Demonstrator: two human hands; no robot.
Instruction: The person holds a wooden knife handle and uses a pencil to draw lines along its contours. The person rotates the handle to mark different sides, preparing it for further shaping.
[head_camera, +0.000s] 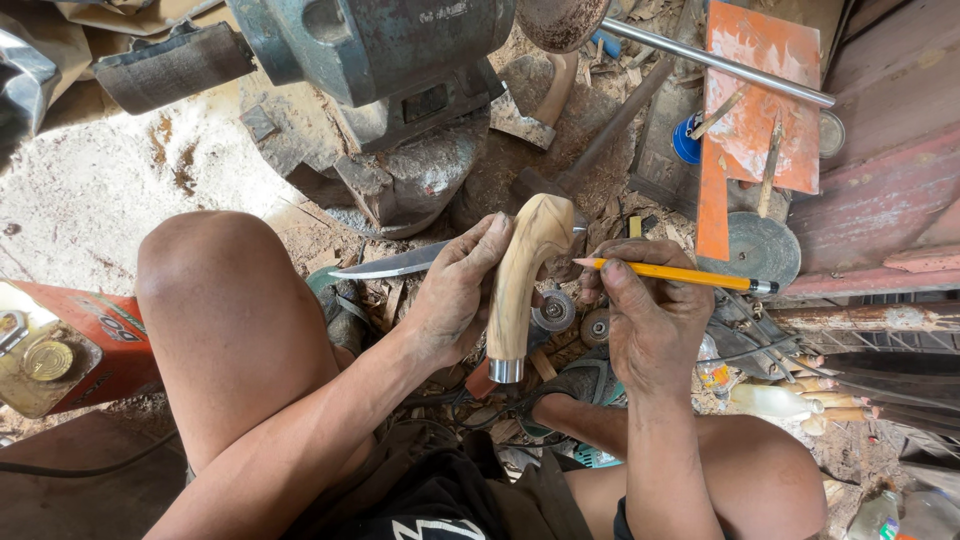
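My left hand (455, 290) grips a curved, pale wooden knife handle (522, 280) with a metal ferrule (506, 370) at its lower end. A steel blade (392, 264) points left from behind my left hand; whether it is joined to the handle is hidden. My right hand (650, 320) holds a yellow pencil (680, 274), its tip close to the upper part of the handle. Both hands hover between my bare knees, above the littered ground.
A large blue-green bench machine (370, 50) stands ahead, sawdust to its left. An orange board (760, 95), a metal rod (720, 62), a hammer (590, 140) and round discs (555, 310) lie around. A red container (90, 340) is at left; carved wooden pieces (810, 395) at right.
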